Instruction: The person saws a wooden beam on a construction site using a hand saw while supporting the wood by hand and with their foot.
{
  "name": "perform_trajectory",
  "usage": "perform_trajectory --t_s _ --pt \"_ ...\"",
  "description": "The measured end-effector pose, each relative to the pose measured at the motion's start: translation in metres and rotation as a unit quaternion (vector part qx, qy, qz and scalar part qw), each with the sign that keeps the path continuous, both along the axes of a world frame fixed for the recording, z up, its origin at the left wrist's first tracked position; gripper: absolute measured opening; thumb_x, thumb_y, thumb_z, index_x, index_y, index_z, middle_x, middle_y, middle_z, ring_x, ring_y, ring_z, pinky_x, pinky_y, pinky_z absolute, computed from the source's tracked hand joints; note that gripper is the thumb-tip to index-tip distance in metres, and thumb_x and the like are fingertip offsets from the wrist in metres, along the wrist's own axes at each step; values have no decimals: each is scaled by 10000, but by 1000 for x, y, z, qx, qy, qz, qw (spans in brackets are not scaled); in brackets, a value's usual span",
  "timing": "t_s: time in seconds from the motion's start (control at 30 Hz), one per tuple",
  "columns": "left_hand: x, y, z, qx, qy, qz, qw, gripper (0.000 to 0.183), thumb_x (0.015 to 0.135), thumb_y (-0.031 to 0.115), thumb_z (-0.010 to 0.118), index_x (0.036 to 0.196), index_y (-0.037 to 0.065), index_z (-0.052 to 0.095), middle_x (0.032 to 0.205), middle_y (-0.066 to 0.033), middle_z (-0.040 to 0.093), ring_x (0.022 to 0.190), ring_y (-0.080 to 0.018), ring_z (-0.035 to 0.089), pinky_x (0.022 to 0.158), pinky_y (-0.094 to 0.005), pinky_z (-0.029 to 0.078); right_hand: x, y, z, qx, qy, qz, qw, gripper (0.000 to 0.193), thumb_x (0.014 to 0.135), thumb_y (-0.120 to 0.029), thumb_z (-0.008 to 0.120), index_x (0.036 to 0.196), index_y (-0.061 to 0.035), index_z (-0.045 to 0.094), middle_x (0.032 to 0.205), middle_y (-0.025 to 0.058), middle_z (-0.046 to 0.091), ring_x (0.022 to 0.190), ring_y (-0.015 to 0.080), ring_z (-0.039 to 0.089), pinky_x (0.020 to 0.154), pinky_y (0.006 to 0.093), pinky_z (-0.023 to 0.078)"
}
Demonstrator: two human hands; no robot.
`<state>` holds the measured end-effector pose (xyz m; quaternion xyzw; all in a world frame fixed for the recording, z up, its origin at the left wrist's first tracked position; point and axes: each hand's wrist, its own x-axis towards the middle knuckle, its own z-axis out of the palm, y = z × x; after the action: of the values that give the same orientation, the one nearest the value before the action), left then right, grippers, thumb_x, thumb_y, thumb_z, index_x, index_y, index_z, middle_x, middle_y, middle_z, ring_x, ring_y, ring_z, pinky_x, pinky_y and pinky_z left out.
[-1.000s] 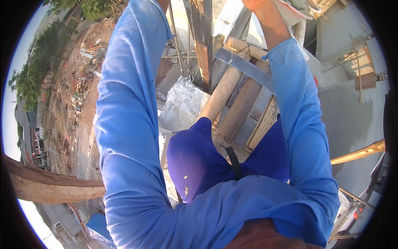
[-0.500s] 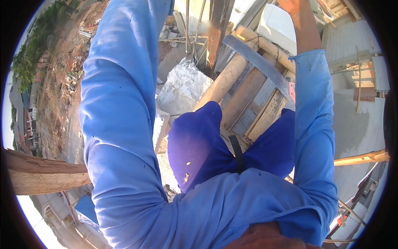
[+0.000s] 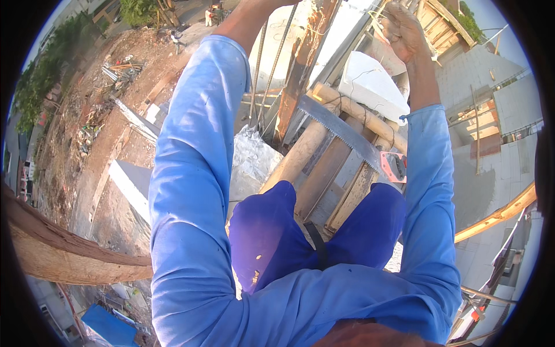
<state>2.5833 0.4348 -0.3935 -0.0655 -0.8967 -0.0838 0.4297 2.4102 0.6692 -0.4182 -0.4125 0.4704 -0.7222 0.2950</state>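
Observation:
My left hand (image 3: 263, 6) is cut by the top edge beside a steel bar and an upright wooden post (image 3: 303, 66); its fingers are out of sight. Further right, my right hand (image 3: 403, 33) is raised with curled fingers, close to a thin pale strand (image 3: 377, 22). What lies between those fingers is too small to make out. Below it, a hand saw (image 3: 342, 128) with a red and grey handle rests across round poles (image 3: 309, 141) and planks, apart from both hands. A white block (image 3: 370, 87) sits just beyond the saw.
Two thin steel bars (image 3: 278, 55) rise left of the post. A crumpled silvery-grey mass (image 3: 254, 156) lies before my knees. Curved timber rails run at left (image 3: 75, 257) and right (image 3: 497, 213). Lower ground with rubble (image 3: 87, 127) and people (image 3: 177, 41) shows far left.
The view has shifted, bringing more of the far scene and my right hand's fingers into sight. My left forearm now reaches further right. The saw lies on the poles as before.

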Motion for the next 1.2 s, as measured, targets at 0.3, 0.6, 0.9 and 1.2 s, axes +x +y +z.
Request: perform_trajectory --t_s 0.3,0.6,0.9,1.2 --pt "36 -2 -50 91 84 190 974 193 735 113 518 633 -21 610 684 -260 593 679 -396 606 647 -475 486 0 35 48 150 245 -160 944 86 870 -171 589 871 -86 597 637 -68 447 498 18 348 435 179 271" --pt "56 66 -57 334 336 194 859 136 804 108 504 768 1 579 700 -241 596 696 -398 597 633 -453 465 -11 9 109 127 718 -216 650 265 832 -276 591 921 -28 625 786 88 626 684 208 562 629 337 454" --pt "87 72 -59 783 268 -285 484 87 914 18 392 924 -26 467 670 -72 485 564 -187 464 537 -318 401 35 -55 121 245 773 -352 467 315 812 -339 542 952 -80 656 1075 164 592 955 343 578 831 444 459" --pt "110 104 -54 794 177 -259 521 71 867 39 466 912 -13 484 615 -36 410 550 -165 448 462 -304 388 71 -17 159 327 809 -325 366 254 854 -214 489 1013 -63 617 1136 167 553 1044 346 526 868 434 438"
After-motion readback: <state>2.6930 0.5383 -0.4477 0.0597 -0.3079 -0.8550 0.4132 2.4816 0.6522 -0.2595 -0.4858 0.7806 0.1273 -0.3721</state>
